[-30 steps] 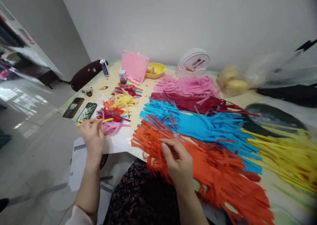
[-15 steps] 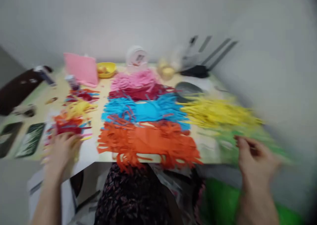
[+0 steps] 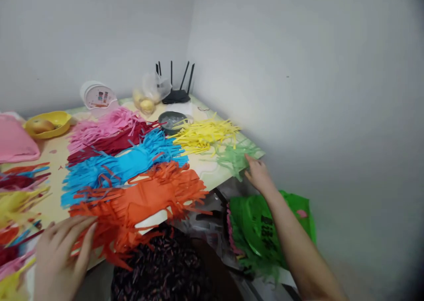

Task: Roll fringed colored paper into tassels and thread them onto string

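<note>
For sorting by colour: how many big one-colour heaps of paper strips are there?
6: pink heap, dark red heap behind; blue heap, orange heap nearer; yellow heap, green heap by the right hand. Mixed strips at left are cut off.

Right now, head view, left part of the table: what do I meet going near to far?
left hand → orange paper strips → blue paper strips → dark red paper strips → pink paper strips → white round container

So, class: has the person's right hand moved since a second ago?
Yes. The right hand has gone rightward, off the orange strips and across to the green strips.
</note>
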The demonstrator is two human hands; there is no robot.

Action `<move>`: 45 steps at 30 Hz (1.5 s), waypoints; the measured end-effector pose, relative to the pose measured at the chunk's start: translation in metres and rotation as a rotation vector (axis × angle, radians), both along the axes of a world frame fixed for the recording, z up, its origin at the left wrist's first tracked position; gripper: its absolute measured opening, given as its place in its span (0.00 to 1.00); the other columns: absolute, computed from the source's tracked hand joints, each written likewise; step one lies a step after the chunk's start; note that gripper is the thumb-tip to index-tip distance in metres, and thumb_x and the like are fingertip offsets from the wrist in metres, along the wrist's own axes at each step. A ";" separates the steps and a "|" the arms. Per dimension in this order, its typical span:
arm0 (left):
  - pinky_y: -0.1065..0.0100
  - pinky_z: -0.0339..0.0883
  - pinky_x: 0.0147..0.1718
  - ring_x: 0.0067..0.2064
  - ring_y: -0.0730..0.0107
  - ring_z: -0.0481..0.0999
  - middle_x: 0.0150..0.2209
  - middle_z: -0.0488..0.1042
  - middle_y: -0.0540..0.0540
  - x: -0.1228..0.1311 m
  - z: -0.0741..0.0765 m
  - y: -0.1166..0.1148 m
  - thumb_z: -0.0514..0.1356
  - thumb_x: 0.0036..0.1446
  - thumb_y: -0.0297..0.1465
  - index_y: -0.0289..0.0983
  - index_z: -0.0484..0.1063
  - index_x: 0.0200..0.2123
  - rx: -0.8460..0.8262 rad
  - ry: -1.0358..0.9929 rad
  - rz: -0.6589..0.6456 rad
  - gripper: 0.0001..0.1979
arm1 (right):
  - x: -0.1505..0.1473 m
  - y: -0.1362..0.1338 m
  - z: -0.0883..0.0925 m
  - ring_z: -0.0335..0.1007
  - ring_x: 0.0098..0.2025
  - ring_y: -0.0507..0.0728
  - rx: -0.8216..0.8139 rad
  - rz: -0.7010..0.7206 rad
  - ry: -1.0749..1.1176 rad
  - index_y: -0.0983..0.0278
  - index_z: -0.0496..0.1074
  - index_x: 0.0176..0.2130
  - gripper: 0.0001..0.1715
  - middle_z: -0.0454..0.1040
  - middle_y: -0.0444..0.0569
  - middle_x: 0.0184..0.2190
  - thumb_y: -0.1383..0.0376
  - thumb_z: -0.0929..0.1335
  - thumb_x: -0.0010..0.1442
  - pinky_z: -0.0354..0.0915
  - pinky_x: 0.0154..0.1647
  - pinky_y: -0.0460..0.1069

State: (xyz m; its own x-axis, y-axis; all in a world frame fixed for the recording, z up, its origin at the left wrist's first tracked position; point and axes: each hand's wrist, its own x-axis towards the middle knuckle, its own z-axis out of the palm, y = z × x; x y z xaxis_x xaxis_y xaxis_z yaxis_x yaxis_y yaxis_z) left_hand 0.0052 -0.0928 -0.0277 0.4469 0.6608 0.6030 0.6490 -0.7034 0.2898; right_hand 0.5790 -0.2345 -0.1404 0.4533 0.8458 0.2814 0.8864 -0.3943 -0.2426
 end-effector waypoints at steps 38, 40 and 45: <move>0.66 0.64 0.36 0.35 0.64 0.73 0.32 0.75 0.47 0.043 0.051 0.045 0.59 0.59 0.29 0.36 0.72 0.36 -0.509 0.232 -0.110 0.03 | -0.288 0.151 0.202 0.68 0.31 0.55 -0.205 0.949 0.047 0.64 0.71 0.33 0.04 0.75 0.47 0.28 0.69 0.66 0.60 0.54 0.32 0.47; 0.58 0.66 0.46 0.47 0.54 0.75 0.44 0.77 0.39 0.047 0.051 0.047 0.62 0.57 0.29 0.36 0.72 0.44 -0.393 0.261 -0.069 0.10 | -0.294 0.145 0.206 0.69 0.32 0.57 -0.212 0.884 -0.096 0.64 0.72 0.34 0.05 0.76 0.50 0.29 0.70 0.66 0.59 0.52 0.31 0.47; 0.57 0.63 0.58 0.51 0.58 0.75 0.49 0.78 0.42 0.069 0.048 0.052 0.61 0.57 0.29 0.38 0.75 0.43 -0.392 0.048 -0.394 0.10 | -0.294 0.138 0.213 0.69 0.30 0.55 -0.176 1.033 -0.030 0.62 0.73 0.36 0.06 0.76 0.47 0.29 0.68 0.65 0.61 0.54 0.30 0.46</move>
State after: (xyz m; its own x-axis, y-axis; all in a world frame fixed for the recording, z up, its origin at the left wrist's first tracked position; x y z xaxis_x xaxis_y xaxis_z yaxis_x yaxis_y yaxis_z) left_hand 0.0746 -0.0404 0.0202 0.7261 0.6091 0.3189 0.3780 -0.7411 0.5549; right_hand 0.2845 -0.0967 0.0728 -0.5177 0.8477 0.1158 0.8170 0.5300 -0.2274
